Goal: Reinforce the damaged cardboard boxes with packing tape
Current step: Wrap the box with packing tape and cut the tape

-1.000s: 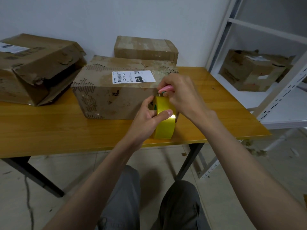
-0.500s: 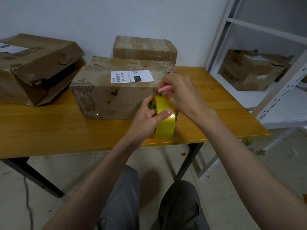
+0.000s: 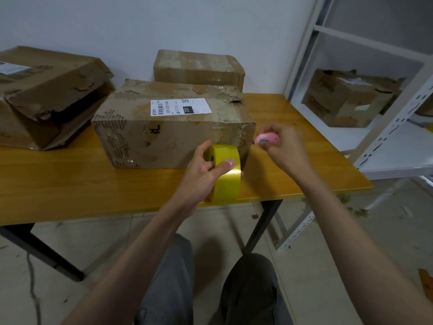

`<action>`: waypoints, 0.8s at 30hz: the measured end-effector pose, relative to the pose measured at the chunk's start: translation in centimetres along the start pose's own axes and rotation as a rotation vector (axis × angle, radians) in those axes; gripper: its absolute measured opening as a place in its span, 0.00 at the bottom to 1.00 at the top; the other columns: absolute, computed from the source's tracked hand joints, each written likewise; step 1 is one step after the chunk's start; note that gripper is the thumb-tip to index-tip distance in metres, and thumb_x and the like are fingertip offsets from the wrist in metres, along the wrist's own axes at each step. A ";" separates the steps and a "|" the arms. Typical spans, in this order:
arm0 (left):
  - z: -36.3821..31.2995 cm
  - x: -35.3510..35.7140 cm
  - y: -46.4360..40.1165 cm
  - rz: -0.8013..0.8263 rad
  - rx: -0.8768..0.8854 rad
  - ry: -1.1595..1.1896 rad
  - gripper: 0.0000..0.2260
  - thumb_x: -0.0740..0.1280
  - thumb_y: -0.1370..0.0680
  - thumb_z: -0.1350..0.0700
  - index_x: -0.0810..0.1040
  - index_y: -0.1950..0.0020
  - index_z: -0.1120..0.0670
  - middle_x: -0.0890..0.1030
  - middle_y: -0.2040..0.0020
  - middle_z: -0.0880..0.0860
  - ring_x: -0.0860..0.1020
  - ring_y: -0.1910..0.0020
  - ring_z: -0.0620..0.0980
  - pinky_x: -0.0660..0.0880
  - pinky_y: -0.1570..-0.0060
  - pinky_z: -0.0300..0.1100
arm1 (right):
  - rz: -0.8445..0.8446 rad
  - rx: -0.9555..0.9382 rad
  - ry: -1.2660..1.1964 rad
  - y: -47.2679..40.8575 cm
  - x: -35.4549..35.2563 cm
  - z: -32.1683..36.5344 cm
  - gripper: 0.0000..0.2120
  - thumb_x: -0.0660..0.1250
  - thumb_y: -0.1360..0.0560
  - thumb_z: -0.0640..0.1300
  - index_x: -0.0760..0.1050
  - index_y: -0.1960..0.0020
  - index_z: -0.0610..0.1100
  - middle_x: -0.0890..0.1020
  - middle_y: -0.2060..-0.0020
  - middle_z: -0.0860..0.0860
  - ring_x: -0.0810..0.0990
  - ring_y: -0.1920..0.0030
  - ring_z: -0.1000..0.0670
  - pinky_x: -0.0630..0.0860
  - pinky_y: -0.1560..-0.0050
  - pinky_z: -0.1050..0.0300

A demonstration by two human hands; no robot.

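left hand [image 3: 201, 177]: fingers through the core, thumb over the outer face of the yellow packing tape roll [image 3: 226, 174]; roll upright, centre frame, against the box's near right corner.
right hand [image 3: 283, 146]: curled around a small pink cutter [image 3: 267, 139], just right of the box, apart from the roll.
target box: battered brown cardboard box with white shipping label [image 3: 173, 127], centre of the orange wooden table [image 3: 70, 184].
other boxes: crushed one [image 3: 46, 95] upper left, smaller one [image 3: 199, 66] behind, another [image 3: 346, 97] on the white metal shelf [image 3: 398, 127], right.
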State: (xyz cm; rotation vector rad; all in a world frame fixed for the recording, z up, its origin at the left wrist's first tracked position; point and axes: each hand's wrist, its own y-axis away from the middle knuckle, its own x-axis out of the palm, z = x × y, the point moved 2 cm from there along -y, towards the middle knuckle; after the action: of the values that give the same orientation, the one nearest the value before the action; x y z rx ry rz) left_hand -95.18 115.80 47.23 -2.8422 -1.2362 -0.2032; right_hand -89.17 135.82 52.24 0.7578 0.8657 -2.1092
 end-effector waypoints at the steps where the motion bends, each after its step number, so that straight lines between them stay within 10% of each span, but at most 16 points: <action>1: -0.1 0.0 0.1 0.003 -0.002 0.000 0.37 0.71 0.21 0.53 0.53 0.19 0.47 0.84 0.40 0.59 0.84 0.43 0.49 0.79 0.58 0.32 | 0.009 0.094 -0.075 0.3 0.6 -1.1 0.13 0.73 0.24 0.37 0.77 0.43 0.48 0.80 0.51 0.52 0.80 0.52 0.52 0.80 0.54 0.55; 6: 0.0 0.0 0.3 0.007 -0.014 -0.013 0.39 0.72 0.23 0.53 0.52 0.19 0.45 0.82 0.38 0.60 0.84 0.42 0.51 0.81 0.56 0.37 | 0.141 0.469 -0.268 1.7 3.9 -5.5 0.17 0.75 0.25 0.43 0.72 0.41 0.43 0.78 0.44 0.47 0.77 0.49 0.50 0.73 0.57 0.58; 12: -0.5 -0.5 0.1 -0.046 -0.020 -0.142 0.46 0.79 0.29 0.55 0.55 0.20 0.45 0.84 0.40 0.54 0.84 0.45 0.49 0.82 0.46 0.48 | 0.026 0.368 -0.009 2.2 4.4 -5.6 0.15 0.74 0.24 0.48 0.78 0.39 0.46 0.75 0.38 0.46 0.70 0.32 0.44 0.69 0.33 0.49; 15: -0.8 -0.7 0.3 -0.075 -0.007 -0.207 0.49 0.81 0.33 0.53 0.55 0.20 0.47 0.84 0.44 0.51 0.84 0.47 0.46 0.82 0.50 0.44 | -0.113 0.350 -0.387 4.2 3.6 -2.4 0.03 0.69 0.20 0.46 0.79 0.47 0.48 0.81 0.47 0.49 0.80 0.44 0.49 0.76 0.38 0.49; 19: -2.0 -0.7 0.2 -0.099 0.060 -0.505 0.50 0.83 0.34 0.50 0.58 0.20 0.52 0.76 0.52 0.47 0.77 0.54 0.43 0.71 0.58 0.34 | 0.255 0.378 -0.743 7.0 3.7 2.3 0.15 0.65 0.19 0.58 0.81 0.47 0.48 0.85 0.57 0.55 0.83 0.48 0.55 0.77 0.42 0.57; 24: -4.5 -1.8 -0.3 0.021 0.030 -0.845 0.59 0.80 0.45 0.29 0.64 0.21 0.53 0.64 0.37 0.50 0.69 0.38 0.46 0.67 0.41 0.38 | 0.425 0.398 -0.861 8.7 4.2 4.7 0.07 0.64 0.18 0.54 0.80 0.50 0.54 0.84 0.53 0.57 0.80 0.49 0.59 0.73 0.37 0.54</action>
State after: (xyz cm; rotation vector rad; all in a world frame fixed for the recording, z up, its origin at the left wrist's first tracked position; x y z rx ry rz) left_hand -97.10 114.28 51.43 -2.9750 -1.2441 1.1048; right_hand -85.74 126.12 49.09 0.1307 -0.1700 -1.9365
